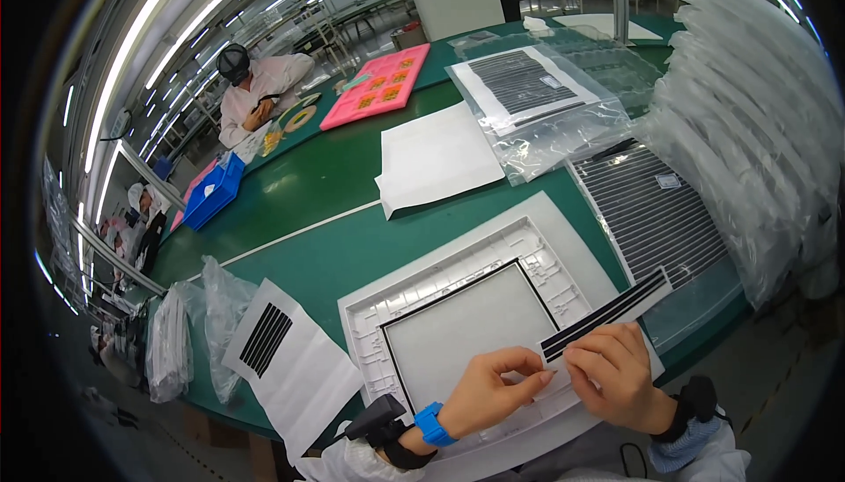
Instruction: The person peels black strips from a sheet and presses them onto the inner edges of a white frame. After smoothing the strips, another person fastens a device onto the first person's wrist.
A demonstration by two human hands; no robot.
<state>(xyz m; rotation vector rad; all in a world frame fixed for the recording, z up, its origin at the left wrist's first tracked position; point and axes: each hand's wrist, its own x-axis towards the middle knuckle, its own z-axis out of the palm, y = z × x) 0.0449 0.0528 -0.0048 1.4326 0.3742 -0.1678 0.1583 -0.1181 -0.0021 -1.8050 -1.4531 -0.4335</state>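
Observation:
My right hand (614, 373) grips the lower end of a narrow white backing strip (629, 308) that carries black strips. Close to that same end is my left hand (493, 391), thumb and forefinger pinched together; whatever lies between them is too small to make out. Beneath both hands rests a white plastic frame (359, 328) with ribbed inner walls. A thin black strip (458, 291) lines the edges of its rectangular opening; my left hand and forearm hide part of the near side.
Left of the frame lies a white sheet with black strips (267, 338). Striped sheets (656, 209) and bagged parts (748, 130) stand at the right. White paper (436, 156), a pink tray (374, 90) and a blue bin (214, 193) lie farther off, near a seated person (255, 99).

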